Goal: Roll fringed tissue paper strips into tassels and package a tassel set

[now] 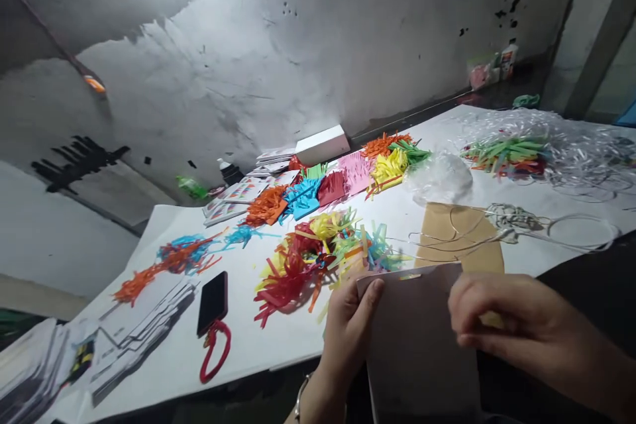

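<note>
My left hand (348,324) grips a shaded white cardboard piece (422,344) by its upper left edge, thumb across the near face. A small pale yellowish mark shows at the cardboard's top edge. By its upper right edge is my right hand (507,321), with fingers curled and pressed together; whatever they pinch, if anything, is too small to tell. Just beyond the cardboard lies a fringed tissue-paper garland (308,255) in red, yellow, green and blue. A brown paper piece (447,232) with thin cords over it lies behind the right hand.
Fringed paper bundles (332,187) line the table's back beside a white box (322,144). A phone (212,303) with a red strap and paper stacks (144,338) lie left. Clear plastic strands (586,146), a crumpled plastic bag (440,175) and a cord bundle (514,215) are right.
</note>
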Demonstrator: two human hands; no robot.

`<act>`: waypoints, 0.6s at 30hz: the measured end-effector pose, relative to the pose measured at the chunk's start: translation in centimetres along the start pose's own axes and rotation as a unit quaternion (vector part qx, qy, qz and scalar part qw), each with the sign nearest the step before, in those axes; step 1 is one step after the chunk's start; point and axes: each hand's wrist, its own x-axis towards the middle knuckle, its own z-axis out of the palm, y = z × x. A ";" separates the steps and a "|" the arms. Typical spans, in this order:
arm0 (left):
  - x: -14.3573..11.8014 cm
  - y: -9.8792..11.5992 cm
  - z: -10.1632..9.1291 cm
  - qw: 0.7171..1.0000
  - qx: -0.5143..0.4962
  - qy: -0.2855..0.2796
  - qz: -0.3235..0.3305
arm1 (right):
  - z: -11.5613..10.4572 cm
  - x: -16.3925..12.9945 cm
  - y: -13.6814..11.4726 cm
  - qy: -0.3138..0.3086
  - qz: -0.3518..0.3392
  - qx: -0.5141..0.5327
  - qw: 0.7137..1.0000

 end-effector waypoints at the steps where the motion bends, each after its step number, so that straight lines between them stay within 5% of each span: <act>1: 0.0 -0.2 0.1 1.000 -0.007 0.003 0.000 | 0.5 0.5 -0.2 -0.036 0.033 0.016 0.999; 4: 0.0 -0.6 0.2 1.000 -0.016 0.001 0.006 | 2.0 1.8 0.0 -0.030 0.080 -0.031 0.996; 18: -0.2 -0.7 0.7 0.999 -0.049 -0.015 -0.004 | 5.2 0.8 2.8 0.097 -0.042 -0.213 0.971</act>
